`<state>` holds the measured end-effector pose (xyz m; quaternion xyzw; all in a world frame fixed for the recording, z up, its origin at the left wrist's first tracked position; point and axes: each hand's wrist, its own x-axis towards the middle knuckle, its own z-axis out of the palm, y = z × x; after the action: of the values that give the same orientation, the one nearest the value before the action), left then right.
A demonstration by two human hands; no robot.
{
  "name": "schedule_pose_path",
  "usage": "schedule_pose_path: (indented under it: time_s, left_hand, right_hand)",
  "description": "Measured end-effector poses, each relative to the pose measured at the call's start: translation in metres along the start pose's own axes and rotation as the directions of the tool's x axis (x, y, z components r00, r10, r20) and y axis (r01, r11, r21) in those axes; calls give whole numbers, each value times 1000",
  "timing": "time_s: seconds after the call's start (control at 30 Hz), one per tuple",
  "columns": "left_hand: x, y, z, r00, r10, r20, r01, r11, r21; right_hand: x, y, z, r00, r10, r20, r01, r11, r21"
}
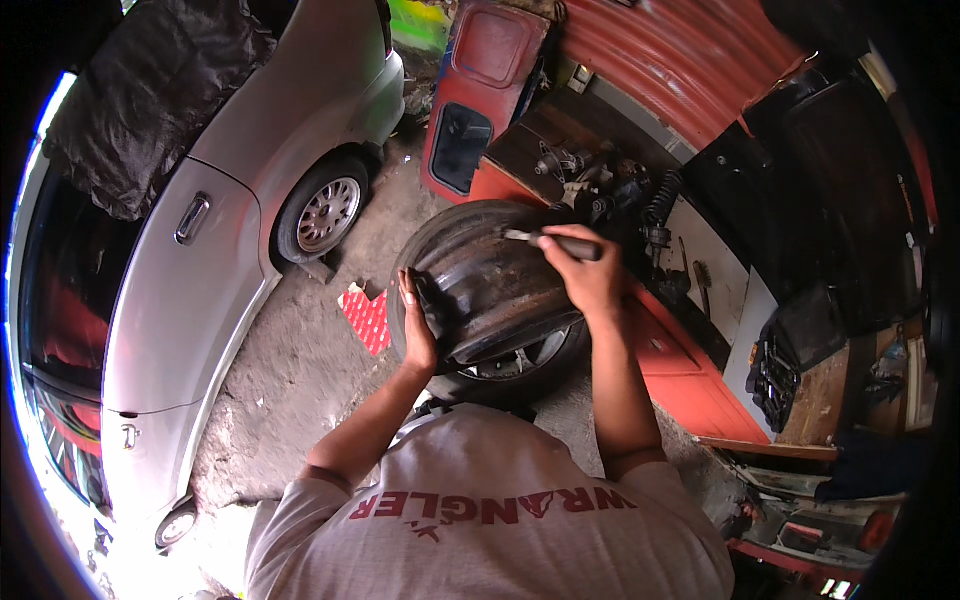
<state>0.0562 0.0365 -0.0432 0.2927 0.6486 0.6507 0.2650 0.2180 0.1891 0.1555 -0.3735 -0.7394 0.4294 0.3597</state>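
Note:
A bare, dark wheel rim [505, 290] is tilted in front of me, its worn barrel facing up. Beneath its near edge shows a tyre [555, 370] with a light spoked wheel. My right hand [583, 272] is closed around the dark handle of a scraper-like tool [520, 236]; its metal end reaches the far part of the barrel. On the rim's left side rests my left hand [419, 325], fingers pointing away from me. A crumpled black cloth-like piece [435, 303] lies between that hand and the rim, partly hidden.
To the left stands a silver car [190, 290] with a dark cover on top. Red-and-white packaging [366, 318] lies on the rough floor. At right, a red-sided bench [680, 360] bears greasy parts, a coil spring [662, 200], a brush [703, 285] and a tool case [775, 375].

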Motion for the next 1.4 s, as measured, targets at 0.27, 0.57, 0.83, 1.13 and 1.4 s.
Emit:
schedule_pose_path:
  time_s: [0.27, 0.57, 0.83, 1.13, 1.4]
  left_hand:
    - [5, 12, -5, 998, -46, 30, 53, 944, -327]
    - [-4, 24, -25, 997, -3, 80, 20, 976, -219]
    - [-10, 19, -30, 979, 129, 161, -131, 991, 5]
    - [-12, -1, -30, 922, 303, 241, -329, 941, 75]
    - [-18, -11, -22, 930, 342, 137, -327, 937, -122]
  right_hand:
    - [-14, -1, 37, 981, -174, 90, 174, 985, 5]
    - [-12, -17, 16, 994, 105, 21, -106, 994, 8]
    - [-13, 9, 2, 982, 33, -185, -31, 999, 15]
    - [6, 165, -86, 882, 85, -463, 8, 981, 195]
    - [25, 188, -71, 986, 118, -119, -117, 993, 15]
